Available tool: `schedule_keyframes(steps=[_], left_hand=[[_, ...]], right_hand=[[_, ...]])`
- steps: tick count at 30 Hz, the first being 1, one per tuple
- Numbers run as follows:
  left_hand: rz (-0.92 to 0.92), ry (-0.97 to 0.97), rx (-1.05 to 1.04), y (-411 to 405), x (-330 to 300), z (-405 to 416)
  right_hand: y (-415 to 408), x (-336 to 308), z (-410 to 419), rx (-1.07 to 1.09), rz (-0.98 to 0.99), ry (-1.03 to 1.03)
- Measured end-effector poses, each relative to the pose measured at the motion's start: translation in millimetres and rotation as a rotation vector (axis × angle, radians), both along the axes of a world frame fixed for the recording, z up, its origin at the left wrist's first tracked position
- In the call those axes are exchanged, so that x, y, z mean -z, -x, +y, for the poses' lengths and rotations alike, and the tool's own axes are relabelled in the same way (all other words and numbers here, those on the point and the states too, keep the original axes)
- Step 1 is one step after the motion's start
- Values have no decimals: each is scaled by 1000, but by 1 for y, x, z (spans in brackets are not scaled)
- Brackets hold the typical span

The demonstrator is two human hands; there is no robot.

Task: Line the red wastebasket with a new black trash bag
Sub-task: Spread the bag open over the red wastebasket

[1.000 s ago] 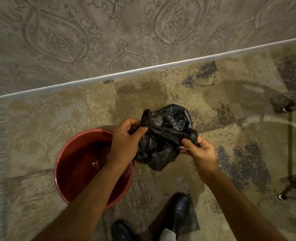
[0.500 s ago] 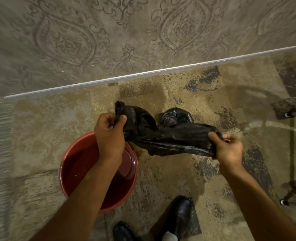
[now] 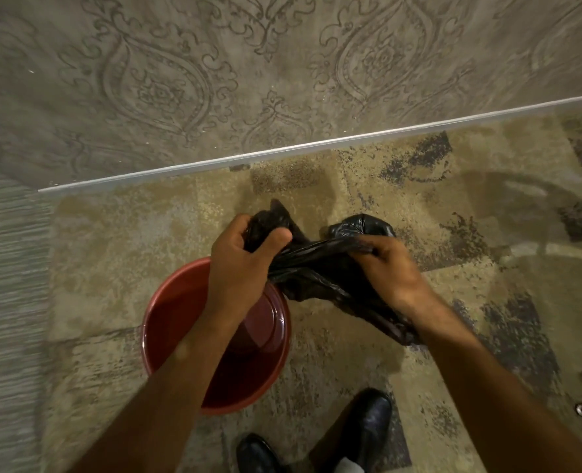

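The bag point(image 3: 320, 268) is gripped, still bunched up, by the left hand point(image 3: 245, 264) and right hand point(image 3: 390, 271), both fisted on it, up above and just right of the bin point(image 3: 166, 336). Looks like the unfolding step, so the mouth probably needs to be found and spread next. The bin, unlined, is parked on patchy carpet point(image 3: 351, 363) beside a patterned wall point(image 3: 282, 80).

Wall point(image 3: 214, 80) is grey-beige with an embossed damask pattern, meeting the floor at a thin pale trim strip point(image 3: 317, 145). Floor is a worn patchwork carpet point(image 3: 146, 233) in tan, with dark speckled patches to the right; a strip of grey striped flooring point(image 3: 6, 302) runs along the left. Light is dim and warm.
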State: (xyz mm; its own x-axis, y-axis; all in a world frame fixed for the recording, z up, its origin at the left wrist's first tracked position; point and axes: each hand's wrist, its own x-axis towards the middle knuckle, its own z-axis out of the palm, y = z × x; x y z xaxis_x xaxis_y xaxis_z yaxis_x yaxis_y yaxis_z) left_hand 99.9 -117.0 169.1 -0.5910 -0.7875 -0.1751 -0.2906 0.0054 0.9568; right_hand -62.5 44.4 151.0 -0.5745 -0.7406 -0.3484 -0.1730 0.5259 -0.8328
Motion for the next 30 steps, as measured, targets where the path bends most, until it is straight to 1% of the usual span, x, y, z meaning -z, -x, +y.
schedule_keyframes(steps=[2, 4, 5, 6, 7, 9, 10, 12, 14, 15, 16, 18, 20, 22, 24, 26, 27, 29, 30], left_hand=[[-73, 57, 126, -14, -1, -11], [-212, 225, 234, -28, 1, -19], [-255, 314, 248, -35, 3, -23], [-253, 353, 219, -40, 4, -27], [-195, 316, 161, -44, 6, -30], [47, 56, 39, -55, 5, -35], [187, -93, 12, -61, 3, -37], [395, -315, 23, -74, -4, -41], [481, -425, 109, -87, -10, -46], [454, -403, 162, -94, -13, -48], [371, -313, 233, -99, -15, -51], [92, -17, 400, -112, -16, -53], [-149, 200, 506, -127, -14, -54], [-273, 346, 523, -144, -12, -55], [-318, 439, 478, -158, -14, -58], [-329, 496, 418, -172, -21, -59], [-340, 504, 396, -179, -25, -59], [-374, 484, 359, -195, -27, -54], [-402, 464, 338, -202, -27, -51]], right_hand=[[4, -1, 2, 137, -103, 52], [9, -3, 4, 297, -182, 94], [13, -5, 6, 368, -171, 101], [16, -8, 7, 427, -137, 103], [20, -10, 9, 475, -97, 109], [23, -13, 9, 514, -12, 112], [23, -14, 10, 506, 47, 105], [17, -14, 10, 443, 180, 102], [7, -13, 10, 348, 328, 144], [1, -11, 10, 292, 408, 169], [-4, -10, 11, 246, 485, 184], [-13, -8, 14, 181, 577, 219], [-18, -6, 19, 104, 630, 243], [-22, -7, 23, 0, 688, 266], [-28, -8, 25, -104, 702, 282], [-39, -7, 24, -173, 629, 207], [-47, -7, 22, -189, 553, 112], [-64, -3, 20, -225, 325, -126], [-74, 2, 19, -271, 255, -225]])
